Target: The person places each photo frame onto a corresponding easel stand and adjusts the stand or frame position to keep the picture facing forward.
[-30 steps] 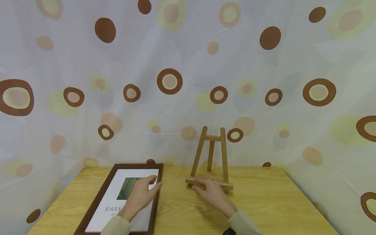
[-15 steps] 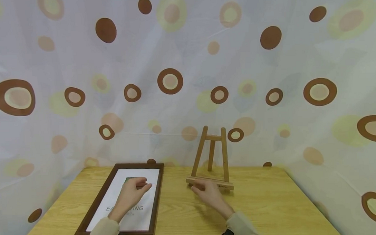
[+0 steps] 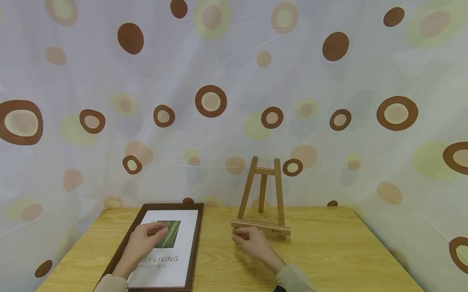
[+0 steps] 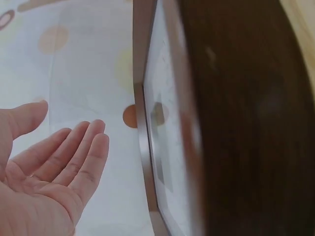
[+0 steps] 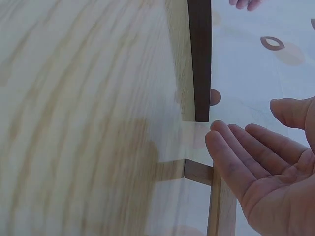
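Blocking frame's [image 3: 160, 247] caption: left hand [image 3: 144, 241].

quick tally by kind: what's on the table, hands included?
picture frame: 1
wooden easel: 1
hands: 2, left hand over the frame, right hand by the easel's base
Total: 4

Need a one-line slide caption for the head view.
Left hand open over a dark picture frame lying flat on the wooden table, right hand open beside a small wooden easel.
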A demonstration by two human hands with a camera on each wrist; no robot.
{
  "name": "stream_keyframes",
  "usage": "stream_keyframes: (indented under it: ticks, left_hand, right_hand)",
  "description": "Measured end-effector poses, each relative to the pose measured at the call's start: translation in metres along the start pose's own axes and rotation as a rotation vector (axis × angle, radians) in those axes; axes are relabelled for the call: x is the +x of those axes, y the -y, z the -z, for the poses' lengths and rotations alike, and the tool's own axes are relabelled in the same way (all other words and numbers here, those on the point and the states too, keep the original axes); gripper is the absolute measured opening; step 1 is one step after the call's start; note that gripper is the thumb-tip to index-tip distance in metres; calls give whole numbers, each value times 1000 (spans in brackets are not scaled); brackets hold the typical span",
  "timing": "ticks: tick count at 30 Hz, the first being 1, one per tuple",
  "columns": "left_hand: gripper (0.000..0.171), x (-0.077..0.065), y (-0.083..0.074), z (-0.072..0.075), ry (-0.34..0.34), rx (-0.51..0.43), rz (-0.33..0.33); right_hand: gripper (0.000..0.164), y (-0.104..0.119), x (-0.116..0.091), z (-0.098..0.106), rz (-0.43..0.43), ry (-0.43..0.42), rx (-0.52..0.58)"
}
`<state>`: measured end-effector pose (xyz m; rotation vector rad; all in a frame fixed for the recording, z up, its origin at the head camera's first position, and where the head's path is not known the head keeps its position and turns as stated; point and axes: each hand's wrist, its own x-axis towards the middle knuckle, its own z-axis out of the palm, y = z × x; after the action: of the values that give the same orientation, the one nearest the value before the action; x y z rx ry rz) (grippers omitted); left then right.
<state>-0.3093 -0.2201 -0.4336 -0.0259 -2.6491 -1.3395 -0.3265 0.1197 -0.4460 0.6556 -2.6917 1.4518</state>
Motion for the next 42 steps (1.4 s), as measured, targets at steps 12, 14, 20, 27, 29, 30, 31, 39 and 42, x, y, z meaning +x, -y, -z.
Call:
stream_keyframes:
  ticks: [12, 14, 20, 27, 29, 30, 31, 39, 42]
  left_hand:
    - [46, -2, 16, 14, -20, -79, 82]
    - [46, -2, 17, 16, -29, -76, 80]
    - [39, -2, 20, 24, -81, -92, 71]
    - [37, -2, 31, 34, -111, -119, 64]
    - [37, -3, 35, 37, -118, -129, 75]
    - [37, -3, 37, 38, -122, -131, 84]
    - [37, -3, 39, 39, -124, -133, 86]
    - [39, -4, 55, 57, -127, -96, 147]
    - [40, -4, 60, 63, -126, -65, 173]
  right_hand:
    - [39, -4, 5, -13, -96, 78, 213]
    - [38, -6, 5, -14, -103, 79, 222]
    - [40, -10, 5, -18, -139, 107, 296]
    - [40, -11, 3, -23, -185, 129, 366]
    - [40, -9, 2, -25, -201, 135, 396]
    - [39, -8, 2, -27, -207, 137, 411]
    - [39, -7, 2, -28, -212, 138, 427]
    - [34, 2, 3, -46, -241, 157, 472]
    - [31, 4, 3, -54, -256, 164, 488]
